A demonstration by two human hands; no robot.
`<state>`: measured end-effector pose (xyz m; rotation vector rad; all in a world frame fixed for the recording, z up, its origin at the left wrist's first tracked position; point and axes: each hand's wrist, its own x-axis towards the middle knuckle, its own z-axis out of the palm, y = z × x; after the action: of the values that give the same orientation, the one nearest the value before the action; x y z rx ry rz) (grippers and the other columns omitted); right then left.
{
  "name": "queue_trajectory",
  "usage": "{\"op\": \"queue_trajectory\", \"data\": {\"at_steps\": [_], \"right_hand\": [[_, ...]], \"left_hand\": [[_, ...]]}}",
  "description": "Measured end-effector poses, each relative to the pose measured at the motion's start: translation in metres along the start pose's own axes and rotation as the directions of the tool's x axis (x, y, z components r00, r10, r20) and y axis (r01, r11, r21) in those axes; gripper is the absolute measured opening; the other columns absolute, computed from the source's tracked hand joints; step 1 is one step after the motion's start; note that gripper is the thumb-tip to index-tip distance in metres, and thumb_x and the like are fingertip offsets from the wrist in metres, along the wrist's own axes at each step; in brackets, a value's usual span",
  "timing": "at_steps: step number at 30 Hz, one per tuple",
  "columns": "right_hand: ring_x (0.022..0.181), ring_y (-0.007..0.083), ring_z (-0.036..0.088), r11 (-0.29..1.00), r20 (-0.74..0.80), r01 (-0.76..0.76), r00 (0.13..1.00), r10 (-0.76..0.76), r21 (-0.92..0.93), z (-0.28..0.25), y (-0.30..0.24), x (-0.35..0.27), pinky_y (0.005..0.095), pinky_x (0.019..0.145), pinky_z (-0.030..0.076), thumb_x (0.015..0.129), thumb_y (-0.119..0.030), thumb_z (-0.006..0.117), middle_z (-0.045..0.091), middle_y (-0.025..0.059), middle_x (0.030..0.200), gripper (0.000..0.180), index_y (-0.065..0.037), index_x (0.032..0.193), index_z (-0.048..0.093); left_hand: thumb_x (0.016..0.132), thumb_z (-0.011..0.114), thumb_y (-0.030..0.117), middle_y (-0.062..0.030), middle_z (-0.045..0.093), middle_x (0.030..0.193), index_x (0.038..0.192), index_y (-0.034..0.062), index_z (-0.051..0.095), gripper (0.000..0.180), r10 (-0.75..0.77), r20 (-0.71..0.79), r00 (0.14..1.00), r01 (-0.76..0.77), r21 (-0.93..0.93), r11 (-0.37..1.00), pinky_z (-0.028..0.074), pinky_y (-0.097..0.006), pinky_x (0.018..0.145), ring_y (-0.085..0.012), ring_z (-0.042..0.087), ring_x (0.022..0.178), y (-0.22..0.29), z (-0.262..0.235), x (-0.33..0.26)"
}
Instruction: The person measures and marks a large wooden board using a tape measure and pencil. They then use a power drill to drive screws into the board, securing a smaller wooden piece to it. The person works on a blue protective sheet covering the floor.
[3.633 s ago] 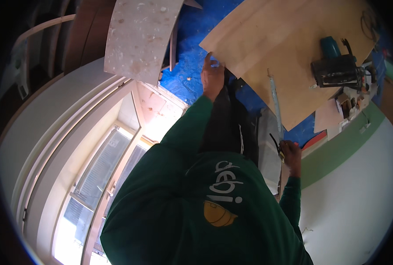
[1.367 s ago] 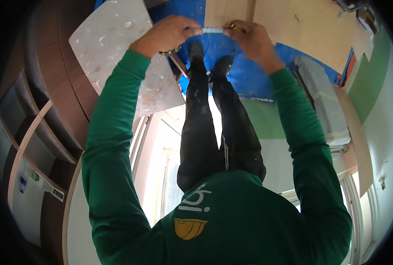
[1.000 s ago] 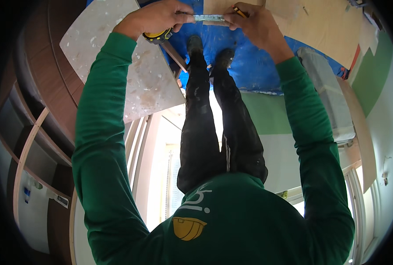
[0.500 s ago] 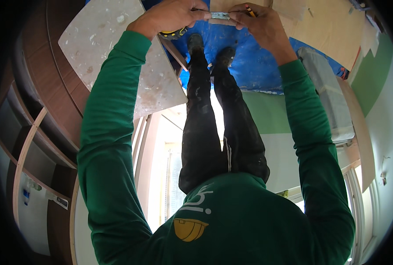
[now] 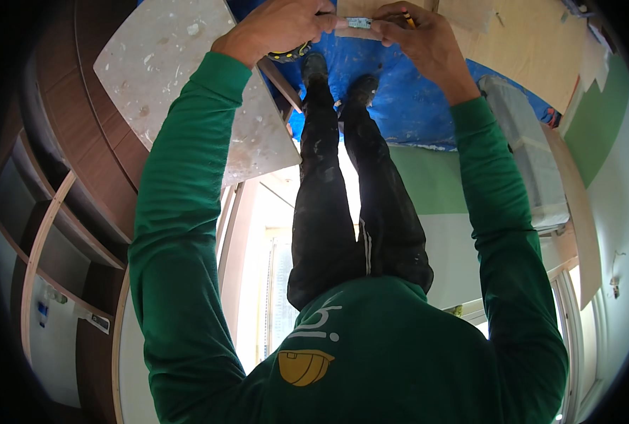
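At the top of the view, both hands pinch a short, flat silvery strip point(image 5: 359, 22) with dark marks, held level between them. My left hand point(image 5: 280, 27) has its fingertips closed at the strip's left end. My right hand point(image 5: 427, 41) closes thumb and fingers on the right end. A pencil point(image 5: 408, 19), orange-yellow with a dark band, also sticks out between the right fingers. Under my left hand shows a black-and-yellow object point(image 5: 290, 53), perhaps a tape measure, mostly hidden by the hand. Beyond the strip lies a pale wooden board point(image 5: 360, 32).
A pale, stained panel point(image 5: 180, 92) stands left, beside brown shelving point(image 5: 46, 212). Blue sheeting point(image 5: 417, 106) lies under my shoes point(image 5: 362, 90). Plywood point(image 5: 519, 42) covers the far right, near a plastic-wrapped package point(image 5: 526, 148). A wooden leg point(image 5: 279, 85) slants near the panel's edge.
My hands and the strip have shifted slightly to the right. The black-and-yellow object has moved right along with my left hand. The pencil remains in my right hand.
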<state>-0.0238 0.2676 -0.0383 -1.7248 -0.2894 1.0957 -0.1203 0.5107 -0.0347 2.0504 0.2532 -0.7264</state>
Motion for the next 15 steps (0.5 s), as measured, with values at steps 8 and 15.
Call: {"op": "queue_trajectory", "data": {"at_steps": [8, 15], "right_hand": [[0.079, 0.0114, 0.065, 1.0, 0.016, -0.003, 1.0, 0.003, 0.018, -0.004, 0.0, 0.001, 0.027, 0.07, 0.054, 0.102, -0.009, 0.076, 0.07, 0.0031, 0.088, 0.015, 0.003, 0.111, 0.074], [0.079, 0.0111, 0.065, 1.0, 0.035, 0.018, 0.999, -0.018, 0.013, -0.006, 0.004, 0.001, 0.0269, 0.07, 0.054, 0.102, -0.009, 0.076, 0.071, 0.0035, 0.088, 0.015, 0.003, 0.111, 0.074]], "left_hand": [[0.102, 0.07, 0.025, -0.0183, 0.071, 0.071, 0.094, -0.004, 0.08, 0.032, -0.044, 0.008, 0.999, 0.043, 0.067, 0.997, 0.051, -0.043, 0.061, -0.0276, 0.067, 0.062, 0.002, 0.002, 0.0], [0.102, 0.071, 0.024, -0.0196, 0.072, 0.073, 0.096, -0.0031, 0.081, 0.029, 0.025, 0.003, 1.0, -0.025, 0.049, 0.998, 0.051, -0.043, 0.061, -0.0276, 0.068, 0.063, -0.01, 0.005, 0.001]]}}
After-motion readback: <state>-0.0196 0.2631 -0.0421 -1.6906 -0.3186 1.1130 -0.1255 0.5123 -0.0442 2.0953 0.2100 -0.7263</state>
